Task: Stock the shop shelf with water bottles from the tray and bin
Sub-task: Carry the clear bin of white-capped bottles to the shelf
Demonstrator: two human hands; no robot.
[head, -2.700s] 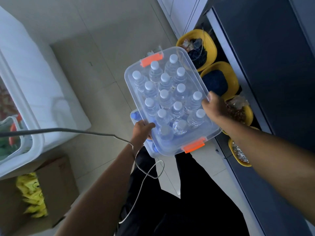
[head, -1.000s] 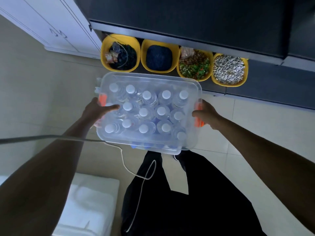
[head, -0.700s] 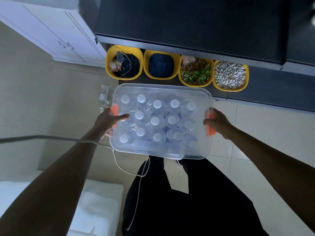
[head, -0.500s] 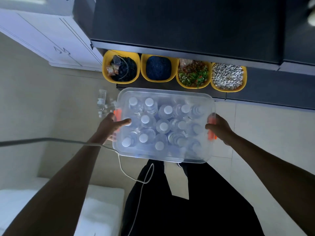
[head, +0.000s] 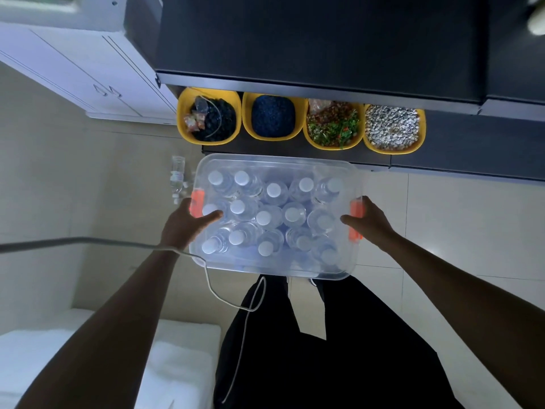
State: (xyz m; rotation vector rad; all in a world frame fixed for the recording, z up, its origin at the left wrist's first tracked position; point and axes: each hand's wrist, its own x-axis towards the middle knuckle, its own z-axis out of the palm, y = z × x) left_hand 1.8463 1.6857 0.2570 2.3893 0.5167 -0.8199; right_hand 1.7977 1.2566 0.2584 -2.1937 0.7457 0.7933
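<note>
At far left a white cabinet (head: 97,69) stands against the wall, and a white padded block (head: 180,355) fills the lower corner. A pale cable (head: 112,240) runs in from the left edge and crosses the left wrist. One loose bottle (head: 177,175) lies on the tiled floor (head: 59,187), just beside the left end of the clear bin (head: 274,162).

The left hand (head: 184,228) has its grip on that end of the bin, with the thumb laid over the top and the fingers hidden below, next to one of the orange latches (head: 197,203). The bin is in front of the person's black trousers (head: 295,364), packed with upright white-capped water bottles (head: 273,190) in rows. Whether it touches the floor I cannot tell.

Beyond it, four yellow tubs (head: 271,138) sit in a row under the dark shelf unit (head: 295,39). The right hand (head: 370,222) has its grip on the bin's right end, at the other latch.
</note>
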